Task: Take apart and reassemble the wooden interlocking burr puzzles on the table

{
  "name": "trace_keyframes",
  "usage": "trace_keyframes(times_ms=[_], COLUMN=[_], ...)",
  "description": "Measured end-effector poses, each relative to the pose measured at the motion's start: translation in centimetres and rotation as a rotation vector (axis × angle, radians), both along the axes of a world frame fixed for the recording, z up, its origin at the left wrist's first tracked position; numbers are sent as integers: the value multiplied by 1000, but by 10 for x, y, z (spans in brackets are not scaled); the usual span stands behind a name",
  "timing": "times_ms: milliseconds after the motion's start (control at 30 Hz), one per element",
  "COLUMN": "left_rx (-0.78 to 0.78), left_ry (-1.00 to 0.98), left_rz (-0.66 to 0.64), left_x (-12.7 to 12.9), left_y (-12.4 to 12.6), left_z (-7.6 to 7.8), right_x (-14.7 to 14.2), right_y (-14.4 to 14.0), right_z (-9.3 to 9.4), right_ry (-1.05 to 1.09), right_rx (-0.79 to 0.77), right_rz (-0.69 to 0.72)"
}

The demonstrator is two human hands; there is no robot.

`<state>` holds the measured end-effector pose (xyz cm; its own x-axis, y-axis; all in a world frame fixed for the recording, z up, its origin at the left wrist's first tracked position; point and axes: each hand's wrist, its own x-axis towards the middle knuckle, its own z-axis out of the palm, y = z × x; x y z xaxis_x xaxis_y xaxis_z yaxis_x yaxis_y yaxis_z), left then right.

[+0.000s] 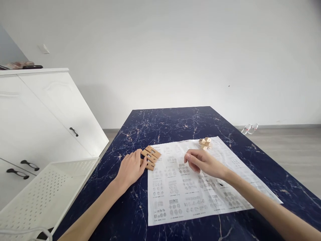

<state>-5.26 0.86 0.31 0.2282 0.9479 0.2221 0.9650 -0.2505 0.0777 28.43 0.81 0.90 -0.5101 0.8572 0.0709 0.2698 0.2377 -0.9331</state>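
My left hand (pixel 130 169) rests flat on the dark marble table (pixel 173 124), fingertips touching a row of flat notched wooden puzzle pieces (pixel 151 157) at the sheet's left corner. My right hand (pixel 203 162) hovers over the white printed instruction sheet (pixel 195 197), fingers curled loosely with nothing visible in them. A small assembled wooden block puzzle (pixel 205 143) stands on the sheet's far edge, just beyond my right hand and apart from it.
A white perforated basket (pixel 47 187) sits low at the left, beside a white cabinet (pixel 42 113) with dark handles. Two plastic bottles (pixel 250 129) lie on the floor by the far wall.
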Motion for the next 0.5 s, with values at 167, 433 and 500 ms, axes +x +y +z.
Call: trace_keyframes(times_ms=[167, 433, 500], left_rx=[47, 147, 173], left_ry=[13, 3, -11], left_rz=[12, 17, 25], left_x=[3, -4, -5], left_y=[2, 6, 7], left_z=[-4, -18, -20], right_x=[19, 58, 69], right_y=[-3, -1, 1], right_z=[22, 35, 33], right_ry=[-67, -309, -347], right_rx=[68, 275, 337], right_rz=[-54, -296, -394])
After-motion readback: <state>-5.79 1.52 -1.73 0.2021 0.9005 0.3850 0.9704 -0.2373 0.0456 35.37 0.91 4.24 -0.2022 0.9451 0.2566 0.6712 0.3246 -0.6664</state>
